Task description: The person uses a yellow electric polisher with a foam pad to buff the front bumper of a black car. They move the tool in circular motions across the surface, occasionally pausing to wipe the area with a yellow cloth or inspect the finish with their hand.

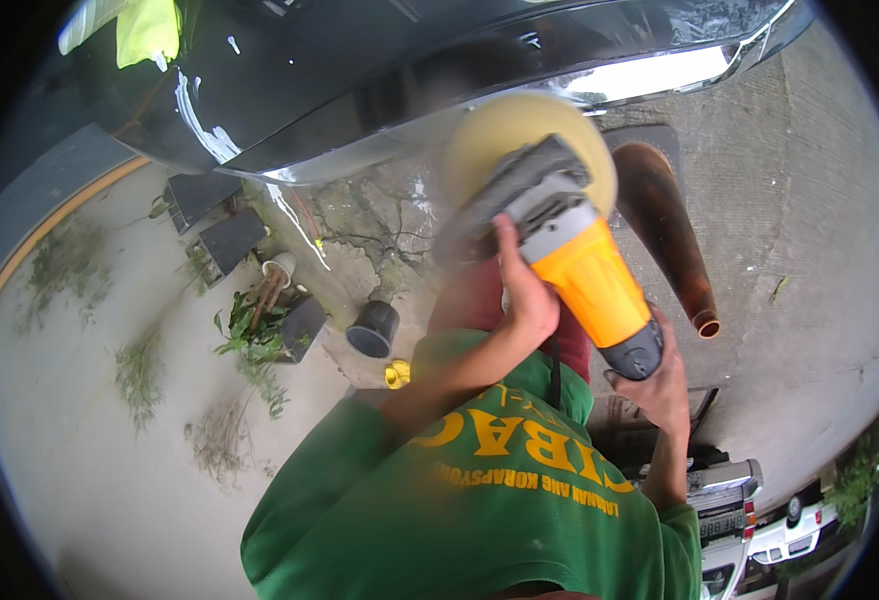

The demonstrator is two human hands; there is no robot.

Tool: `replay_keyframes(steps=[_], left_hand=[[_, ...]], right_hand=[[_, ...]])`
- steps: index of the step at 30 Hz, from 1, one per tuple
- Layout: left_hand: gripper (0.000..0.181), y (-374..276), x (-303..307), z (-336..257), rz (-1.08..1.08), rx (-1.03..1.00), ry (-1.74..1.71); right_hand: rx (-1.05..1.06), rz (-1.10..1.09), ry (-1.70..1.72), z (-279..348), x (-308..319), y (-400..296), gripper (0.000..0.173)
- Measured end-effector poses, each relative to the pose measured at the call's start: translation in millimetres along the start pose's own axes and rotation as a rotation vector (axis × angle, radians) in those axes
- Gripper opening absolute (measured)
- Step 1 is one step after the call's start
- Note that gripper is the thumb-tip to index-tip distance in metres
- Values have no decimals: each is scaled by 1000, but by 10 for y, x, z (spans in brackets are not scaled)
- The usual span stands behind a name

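Note:
Both my hands hold a yellow and grey power polisher [589, 277]. My left hand [525, 292] is closed at the front, beside the tool's grey head and dark front handle. My right hand [661, 382] wraps the dark rear end of the body. The round yellow polishing pad [540, 120] looks blurred and overlaps the lower edge of a glossy black car body [319, 97]; whether it presses on the paint, I cannot tell. White streaks [203, 124] run across the panel on the left. A yellow-green cloth [148, 34] lies on the car at the upper left.
A worn brownish cone [661, 214] stands to the right on the concrete. At left are a black bucket [373, 330], yellow clogs [397, 373], a potted plant [255, 322] and dark blocks [231, 238]. Parked vehicles [724, 480] show at lower right.

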State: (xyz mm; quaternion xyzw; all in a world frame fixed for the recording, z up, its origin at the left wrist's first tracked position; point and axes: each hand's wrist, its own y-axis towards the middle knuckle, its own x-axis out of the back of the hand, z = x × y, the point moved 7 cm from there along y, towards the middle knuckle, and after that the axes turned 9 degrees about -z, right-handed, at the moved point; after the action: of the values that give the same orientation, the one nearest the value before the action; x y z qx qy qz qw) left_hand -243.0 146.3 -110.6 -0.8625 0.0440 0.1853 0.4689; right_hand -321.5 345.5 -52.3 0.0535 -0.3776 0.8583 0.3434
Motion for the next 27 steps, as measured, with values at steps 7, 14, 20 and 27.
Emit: replay_keyframes(steps=[7,14,20,27], left_hand=[[62,-13,-869,1084,100,85,161],[63,79,-191,500,-12,-59,142],[71,111,809,-436,-146,-130,52],[73,-31,301,-194,-105,-29,118]], right_hand=[[-91,-246,63,-631,808,-96,93],[24,-54,240,-798,32,130,98],[-12,337,-80,-469,-930,205,97],[-17,217,-36,-362,-388,98,98]])
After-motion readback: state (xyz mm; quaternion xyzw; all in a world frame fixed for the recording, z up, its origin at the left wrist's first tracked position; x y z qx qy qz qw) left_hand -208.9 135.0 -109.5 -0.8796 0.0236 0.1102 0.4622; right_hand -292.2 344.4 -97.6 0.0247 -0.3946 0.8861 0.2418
